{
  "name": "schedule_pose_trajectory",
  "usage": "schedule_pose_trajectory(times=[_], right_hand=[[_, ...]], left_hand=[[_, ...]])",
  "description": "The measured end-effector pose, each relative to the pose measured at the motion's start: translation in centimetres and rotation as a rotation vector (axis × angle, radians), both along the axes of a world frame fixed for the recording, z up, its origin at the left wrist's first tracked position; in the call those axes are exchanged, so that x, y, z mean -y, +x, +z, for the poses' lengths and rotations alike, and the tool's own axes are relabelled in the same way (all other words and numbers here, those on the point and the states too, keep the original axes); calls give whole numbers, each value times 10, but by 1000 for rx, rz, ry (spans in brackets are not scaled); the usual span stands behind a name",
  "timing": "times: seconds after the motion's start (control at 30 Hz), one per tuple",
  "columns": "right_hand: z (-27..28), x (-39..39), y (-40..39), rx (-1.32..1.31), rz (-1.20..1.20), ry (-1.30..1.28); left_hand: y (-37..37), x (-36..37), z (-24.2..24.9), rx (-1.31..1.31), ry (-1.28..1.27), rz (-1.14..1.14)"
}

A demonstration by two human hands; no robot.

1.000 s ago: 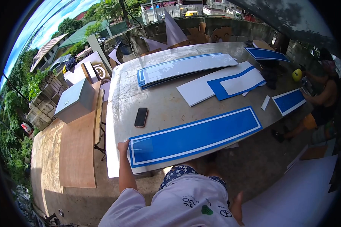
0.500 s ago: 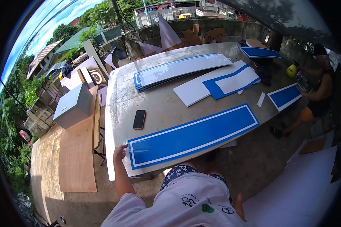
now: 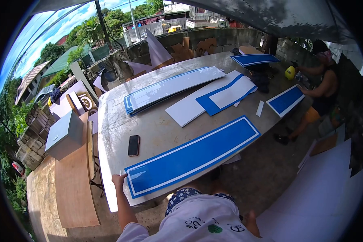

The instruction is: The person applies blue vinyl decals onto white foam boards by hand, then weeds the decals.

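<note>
The left hand [image 3: 119, 180] grips the long blue sign's [image 3: 193, 154] near end, a phone [image 3: 133, 145] lying just beyond it.

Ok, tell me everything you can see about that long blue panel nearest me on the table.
The long blue panel is a narrow, flat rectangle, glossy blue with a thin white line inside a blue edge. It lies flat on the grey table, running diagonally along the near edge. The left hand touches its near-left end, where light glares off the surface. A black phone lies just beyond it, apart.
</note>
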State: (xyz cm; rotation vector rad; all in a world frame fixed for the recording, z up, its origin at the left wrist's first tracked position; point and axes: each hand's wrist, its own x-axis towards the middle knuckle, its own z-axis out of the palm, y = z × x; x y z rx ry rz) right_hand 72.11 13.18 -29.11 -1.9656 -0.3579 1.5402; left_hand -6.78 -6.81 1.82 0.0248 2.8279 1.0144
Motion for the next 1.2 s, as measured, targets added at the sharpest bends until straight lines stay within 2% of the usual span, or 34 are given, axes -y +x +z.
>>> schedule_pose_trajectory(times=[0.13, 0.2, 0.43, 0.5, 0.73, 0.8, 0.83, 0.9, 1.0, 1.07, 1.2], right_hand=[[-2, -7, -5, 43, 102, 10], [-1, -15, -14, 37, 102, 27], [9, -18, -22, -10, 119, -11], [14, -15, -23, 19, 86, -33], [30, -1, -17, -4, 89, -106], [32, 0, -18, -3, 89, -110], [36, 2, -19, -2, 93, -115], [36, 3, -19, -1, 107, -114], [13, -3, -13, 28, 111, -121], [7, -5, -13, 56, 98, -131], [42, -6, -31, 27, 171, -143]], left_hand=[[6, 0, 1, -61, -80, -46], [9, -5, -1, -196, -88, -64], [14, -10, -11, -252, -115, -160], [10, -9, -20, -216, -48, -233], [15, -15, -24, -274, -147, -256], [21, -20, -16, 91, 252, -86], [22, -20, -17, 93, 250, -91], [23, -21, -16, -32, 115, -143], [29, -24, -12, -115, -17, -165], [23, -24, -25, -112, -41, -148], [31, -28, -18, -134, -110, -140]])
